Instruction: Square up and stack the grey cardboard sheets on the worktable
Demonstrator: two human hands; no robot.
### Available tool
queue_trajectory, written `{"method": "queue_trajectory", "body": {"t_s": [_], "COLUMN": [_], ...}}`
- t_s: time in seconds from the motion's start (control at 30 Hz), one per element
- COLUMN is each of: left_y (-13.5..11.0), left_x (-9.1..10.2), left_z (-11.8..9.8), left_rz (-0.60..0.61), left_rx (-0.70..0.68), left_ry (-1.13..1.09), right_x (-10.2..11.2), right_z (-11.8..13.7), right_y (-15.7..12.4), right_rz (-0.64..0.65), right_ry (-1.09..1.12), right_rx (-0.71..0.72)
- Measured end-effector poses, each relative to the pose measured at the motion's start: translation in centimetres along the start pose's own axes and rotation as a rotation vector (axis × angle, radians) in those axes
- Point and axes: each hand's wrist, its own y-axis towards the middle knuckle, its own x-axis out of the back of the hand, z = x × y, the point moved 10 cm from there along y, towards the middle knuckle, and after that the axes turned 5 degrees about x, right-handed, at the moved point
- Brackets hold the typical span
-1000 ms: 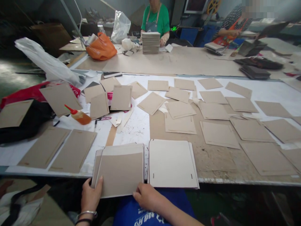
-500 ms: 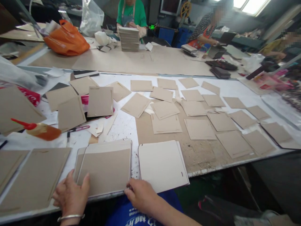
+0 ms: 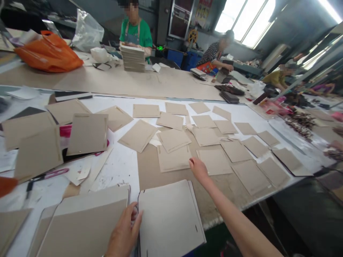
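Observation:
My left hand rests at the gap between two stacks of board, its thumb and forefinger apart and no piece seen between them. Left of it lies a stack with a grey-brown cardboard sheet over a paler one. On its right is a pale cream board stack with dark marks near its edges. My right hand reaches out over the table, fingers pinched together at the right edge of a grey-brown cardboard piece that lies flat. The fingertips appear to grip that edge, partly hidden by the hand.
Several similar cardboard pieces with glossy strips along their edges spread across the table. Scissors with pink handles and paper scraps lie at left. An orange bag and a co-worker behind a board stack are across the far table.
My right hand has left the near edge of the left stack and stretched forward to a cardboard piece. My left hand has shifted right to the gap between stacks. The view has tilted up.

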Motion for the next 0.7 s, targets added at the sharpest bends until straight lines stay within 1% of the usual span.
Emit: {"method": "queue_trajectory", "body": {"t_s": [0.07, 0.13, 0.17, 0.23, 0.3, 0.33, 0.4, 0.43, 0.5, 0.53, 0.6, 0.7], "left_y": [1.2, 2.5, 3.2, 4.5, 5.9, 6.8, 8.5, 9.3, 10.7, 11.3, 12.1, 12.5], "left_x": [0.1, -0.3, -0.7, -2.1, -4.5, -5.9, -9.1, -10.6, -13.1, -13.9, -14.8, -15.4], "left_z": [-0.6, -1.8, -2.9, -6.0, -9.5, -11.1, -13.4, -14.1, -14.6, -14.6, -14.1, -13.2], "left_rz": [-0.009, -0.021, -0.03, -0.053, -0.059, -0.051, 0.001, 0.031, 0.08, 0.093, 0.102, 0.105], "left_rx": [-0.033, -0.09, -0.141, -0.284, -0.419, -0.461, -0.489, -0.48, -0.449, -0.433, -0.408, -0.416], "left_ry": [0.039, 0.082, 0.101, 0.141, 0.211, 0.257, 0.362, 0.422, 0.547, 0.602, 0.687, 0.758], "right_x": [0.3, 0.5, 0.6, 0.6, 0.5, 0.4, 0.2, -0.1, -0.8, -1.2, -2.3, -3.6], "right_z": [0.5, 1.6, 2.3, 3.8, 5.5, 6.4, 8.4, 9.4, 11.1, 11.9, 12.9, 13.7], "right_y": [2.8, 5.5, 6.7, 8.9, 10.7, 11.5, 12.8, 13.4, 14.7, 15.4, 16.8, 18.1], "right_rz": [-0.008, -0.003, 0.003, 0.016, 0.018, 0.014, -0.005, -0.011, -0.018, -0.014, 0.01, 0.063], "right_ry": [-0.05, -0.085, -0.099, -0.121, -0.138, -0.145, -0.153, -0.155, -0.158, -0.16, -0.164, -0.169], "right_rx": [0.067, 0.156, 0.198, 0.265, 0.296, 0.3, 0.284, 0.27, 0.229, 0.208, 0.173, 0.148]}}
